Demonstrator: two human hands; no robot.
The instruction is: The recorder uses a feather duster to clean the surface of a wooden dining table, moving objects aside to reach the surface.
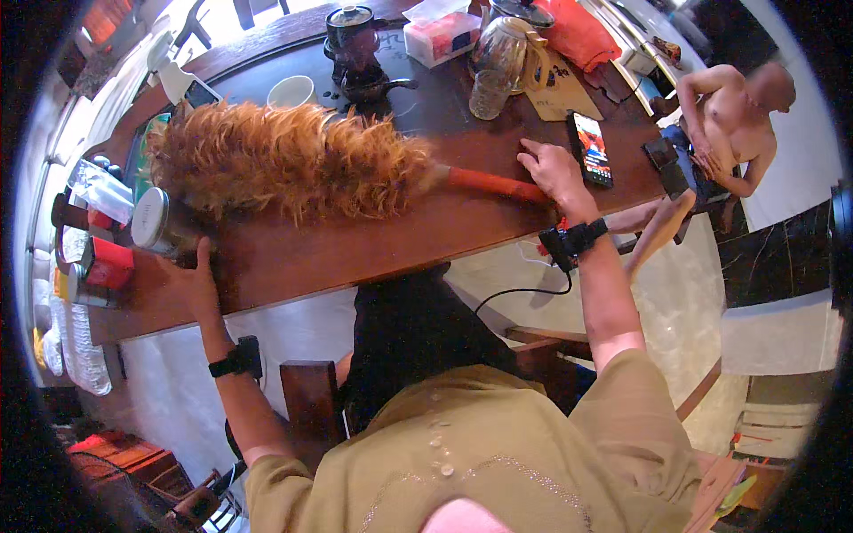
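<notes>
A feather duster (286,160) with fluffy brown-orange plumes lies across the dark wooden table (373,243). Its red handle (493,185) runs right and passes beneath or beside my right wrist. My right hand (553,172) is at the table beside the handle's end, index finger extended, with no object visible in its grasp. Just right of it lies a smartphone (590,150) with its screen lit. My left hand (190,280), slightly blurred, is spread at the table's left, close to a canister with a white lid (150,216). Whether it touches the canister cannot be told.
Behind the duster stand a white cup (291,92), a dark teapot set (353,60), a tissue box (441,38), a glass (490,96) and a glass kettle (506,53). A red tin (110,262) sits far left. Another person (726,126) sits at right. A black cable (526,290) hangs from my right wrist.
</notes>
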